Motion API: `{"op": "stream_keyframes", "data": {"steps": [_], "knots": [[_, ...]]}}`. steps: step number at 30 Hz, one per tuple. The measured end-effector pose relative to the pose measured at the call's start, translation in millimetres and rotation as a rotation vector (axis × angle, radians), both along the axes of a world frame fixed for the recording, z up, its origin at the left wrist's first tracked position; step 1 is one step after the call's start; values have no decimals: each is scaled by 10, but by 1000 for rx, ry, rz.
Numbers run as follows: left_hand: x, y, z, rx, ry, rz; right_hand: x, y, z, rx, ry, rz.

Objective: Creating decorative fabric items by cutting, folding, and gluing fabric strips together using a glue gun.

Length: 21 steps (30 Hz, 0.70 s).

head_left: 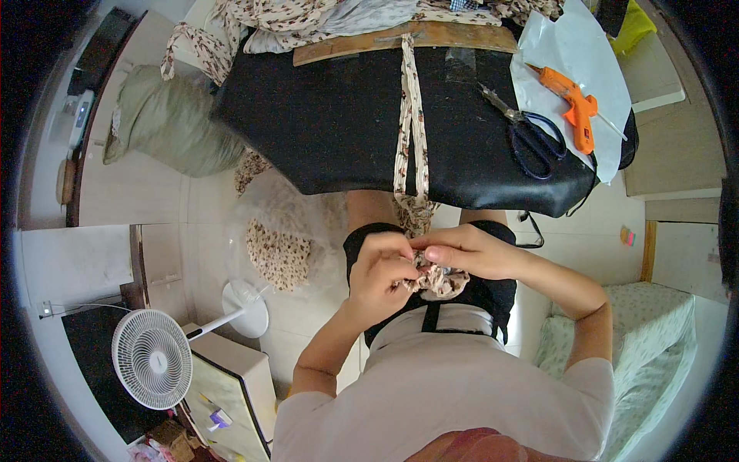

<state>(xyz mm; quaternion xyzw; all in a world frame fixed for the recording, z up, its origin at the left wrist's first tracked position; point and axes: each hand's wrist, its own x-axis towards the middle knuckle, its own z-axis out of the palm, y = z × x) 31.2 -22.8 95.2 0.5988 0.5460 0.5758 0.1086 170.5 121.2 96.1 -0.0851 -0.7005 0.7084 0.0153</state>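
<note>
Black covering spans the counter (331,115) before me. Down its middle a floral fabric strip (410,123) runs lengthwise toward me, its near end hanging off the edge into my lap, cream with brown blotches. My left hand (379,269) and right hand (469,250) pinch its gathered, bunched end.

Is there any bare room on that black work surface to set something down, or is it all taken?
The black work surface is bare left of the floral fabric strip, and between that strip and the scissors. The right end is crowded: scissors, orange glue gun, white sheet. Fabric heaps crowd the far edge.
</note>
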Motion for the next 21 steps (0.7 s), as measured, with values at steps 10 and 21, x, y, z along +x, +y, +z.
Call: {"op": "stream_keyframes", "data": {"steps": [10,21], "knots": [[34,-91,-129,-43,-147,-7,12,-68,123,615,224,69],[197,-209,-280,-368,-424,117,-13,-181,-262,1049,325,78]]}}
